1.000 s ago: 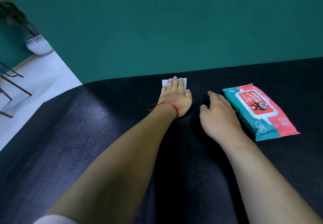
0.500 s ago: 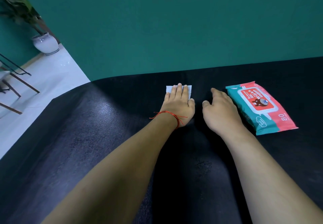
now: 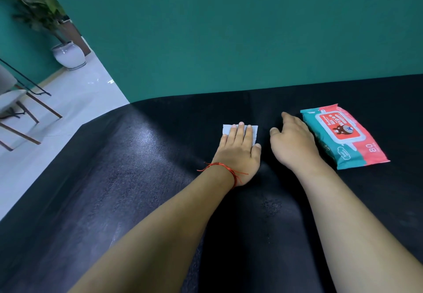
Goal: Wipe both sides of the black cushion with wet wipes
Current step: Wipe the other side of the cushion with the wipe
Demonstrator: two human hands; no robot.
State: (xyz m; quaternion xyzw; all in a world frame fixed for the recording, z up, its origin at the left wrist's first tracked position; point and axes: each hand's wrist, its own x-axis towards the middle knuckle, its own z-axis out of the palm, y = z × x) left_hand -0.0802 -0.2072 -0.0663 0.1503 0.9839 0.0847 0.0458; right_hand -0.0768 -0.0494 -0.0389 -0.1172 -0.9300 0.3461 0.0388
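Far to your left, off the work, a potted plant (image 3: 68,56) and a chair (image 3: 13,100) stand on the pale floor (image 3: 80,100). The black cushion (image 3: 137,178) fills the rest of the view, lying flat with one broad face up and its far edge against the green wall (image 3: 229,29). Its left part shows a pale sheen; whether that is damp from wiping or only light, the picture does not settle.

Your left hand (image 3: 238,153), with a red string bracelet (image 3: 225,167) at the wrist, lies palm down near the far edge. Its fingers (image 3: 240,132) are straight and close together, pressing a white wet wipe (image 3: 227,129) flat against the cushion. Just beside it your right hand (image 3: 293,146) rests on the cushion with fingers loosely bent, holding nothing. Its outer edge is next to the pack of wet wipes (image 3: 343,135), which lies label up on the cushion.

By my reading you are early to midway: a wipe is out and working the upper face, around its far middle. The stretch to the right, including the part under the pack, looks not yet covered. The underside is untouched as far as can be seen, so the pack must come off and the cushion be turned over before the second face gets its wipe.
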